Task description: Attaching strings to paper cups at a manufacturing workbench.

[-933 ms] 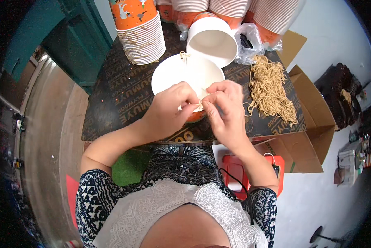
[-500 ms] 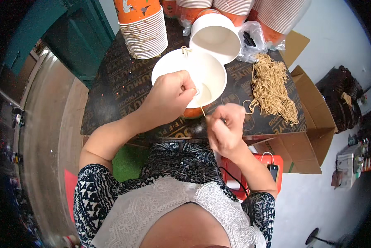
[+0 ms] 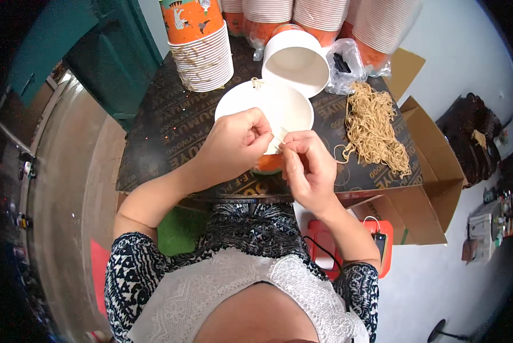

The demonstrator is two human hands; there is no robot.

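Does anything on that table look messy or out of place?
One white paper bowl lies tipped on its side behind the upright bowl under the hands. A loose heap of tan strings sprawls on the table, one strand trailing off.

You are sitting at what looks like a small packing or craft workspace set up in a plain room, not a kitchen. The dark printed board (image 3: 170, 137) serving as your table is crowded with tall stacks of orange and white paper cups (image 3: 202, 51), a heap of tan string (image 3: 376, 126) and a clear plastic bag (image 3: 345, 66). An open cardboard box (image 3: 425, 188) stands just beside the table, and a teal door (image 3: 105, 51) and bare floor lie beyond.
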